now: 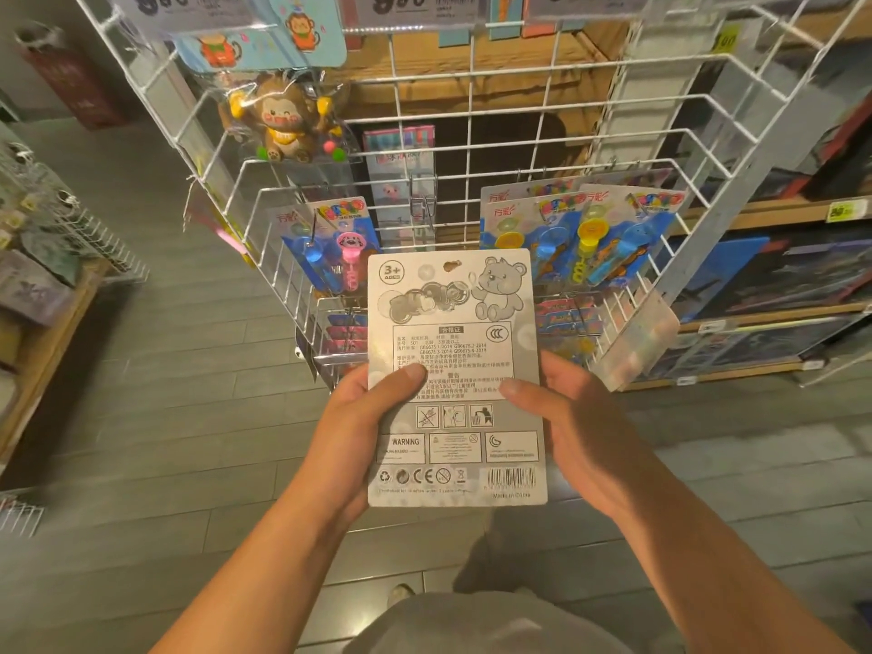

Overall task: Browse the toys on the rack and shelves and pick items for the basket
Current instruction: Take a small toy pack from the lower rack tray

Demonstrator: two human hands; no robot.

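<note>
Both hands, left hand [363, 417] and right hand [573, 417], grip a toy card [455, 351] (printed back showing), thumbs clamped on it, near the wire rack [472, 148].

Left hand [358, 427] and right hand [573, 427] grip a grey toy card [455, 351] before the wire rack [472, 148].

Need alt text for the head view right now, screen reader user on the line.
Both hands, left hand and right hand, hold a toy card with its grey printed back facing the camera. Behind it stands a white wire rack hung with bubble toys and a monkey toy.
</note>
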